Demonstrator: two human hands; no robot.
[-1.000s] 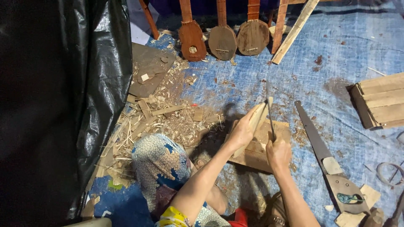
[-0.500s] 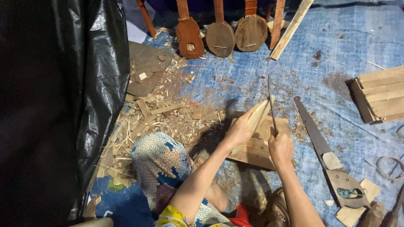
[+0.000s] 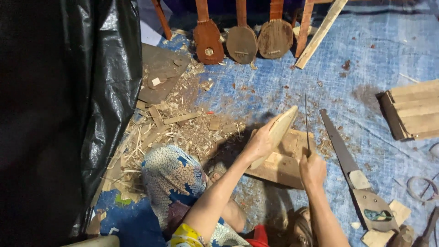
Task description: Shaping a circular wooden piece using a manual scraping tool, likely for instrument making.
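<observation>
Blue tarp [image 3: 283, 87] full of shavings; my left hand [image 3: 259, 144] grips a wood blank [image 3: 280, 130] on a block [image 3: 281, 167], right hand [image 3: 313, 170] wrapped around a knife [image 3: 307, 121].

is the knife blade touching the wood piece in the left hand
Apart. The head view shows a strip of blue tarp between the thin blade held up by the right hand and the edge of the wood piece gripped by the left hand.
</observation>
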